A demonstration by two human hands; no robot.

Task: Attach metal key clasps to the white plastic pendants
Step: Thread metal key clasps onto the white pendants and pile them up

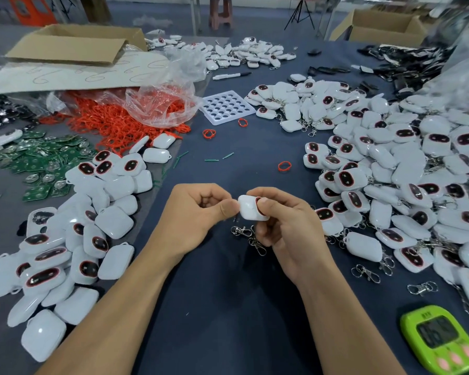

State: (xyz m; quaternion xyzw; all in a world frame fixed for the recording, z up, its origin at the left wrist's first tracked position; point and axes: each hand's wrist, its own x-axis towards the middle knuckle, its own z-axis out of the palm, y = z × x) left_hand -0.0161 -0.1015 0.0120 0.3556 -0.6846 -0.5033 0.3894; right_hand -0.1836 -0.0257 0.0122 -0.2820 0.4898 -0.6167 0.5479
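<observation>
Steadying rounded white plastic pendant (pixel 251 212), pinched by right hand (pixel 284 231) fingers (pixel 267 205); left hand (pixel 198 215) fingers pinch its corner. Keep loop exposed.

Partly hidden under the right hand's (pixel 284 226) fingers: white rounded plastic pendant (pixel 248 211), dark red-rimmed face mostly covered. Cannot tell what the curled left hand (pixel 198 215) pinches, if anything. Too blurred to read: display of the lime-green plastic timer (pixel 439 338), clipped by the bottom edge.
</observation>
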